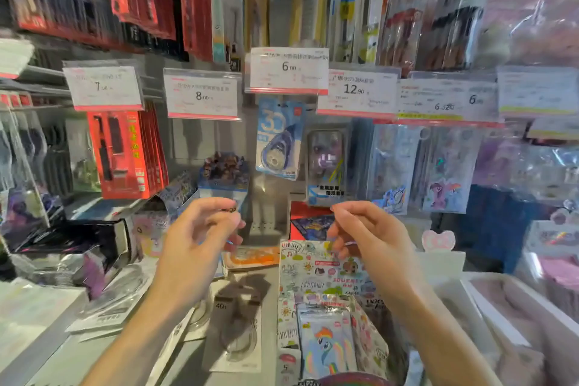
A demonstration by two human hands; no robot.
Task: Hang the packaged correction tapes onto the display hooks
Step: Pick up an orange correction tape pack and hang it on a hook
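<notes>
Left hand (200,229) has its fingers loosely curled with the thumb and fingertips close together, and as far as I can see there's nothing in them; right hand (369,229) is much the same, fingers bent inward and holding nothing I can make out (some motion blur on both, so tiny stuff could be hiding). Both hands hover below and to either side of the blue correction tape pack (279,138), apart from it, which hangs slightly tilted on a hook right under the 6.00 price tag (286,70). Just right of that pack hangs a darker clear-fronted pack (326,163), too blurry to name, under the 12.90 tag (357,91). Left of the pack there's a row of red carded packs (125,153) under the 7-something tag. Well below the pack, on the grey counter (269,291), lie a clear correction tape pack marked 40 (236,332) and a cartoon pony packet (326,345), between the two forearms.
</notes>
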